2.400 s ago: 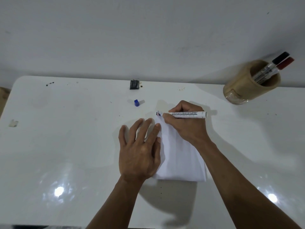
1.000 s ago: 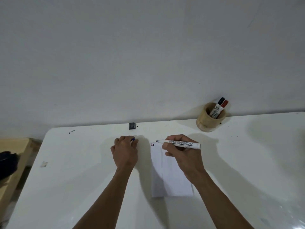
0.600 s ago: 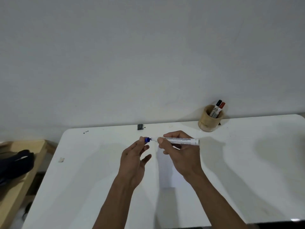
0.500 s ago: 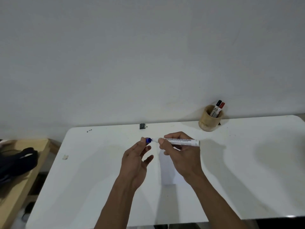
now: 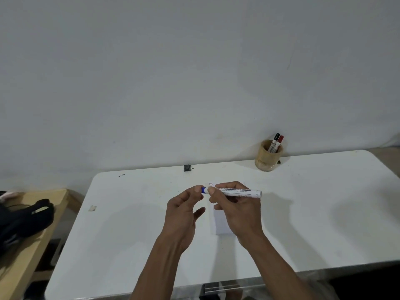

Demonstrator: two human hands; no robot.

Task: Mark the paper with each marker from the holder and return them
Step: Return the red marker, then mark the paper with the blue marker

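Note:
My right hand grips a white marker held level above the table. My left hand pinches the blue cap, which sits on the marker's tip at its left end. Beneath both hands lies the white paper, mostly hidden, with short dark marks at its far edge. The tan round holder stands at the back right of the white table. In it lean a black-capped marker and a red-capped marker.
A small black object sits at the table's back edge by the grey wall. A scrap of tape lies at the left. Left of the table stands a wooden bench with a black item on it.
My left hand left the paper, picked up the blue cap from the table and brought it onto the marker's tip. The view pulled back and up.

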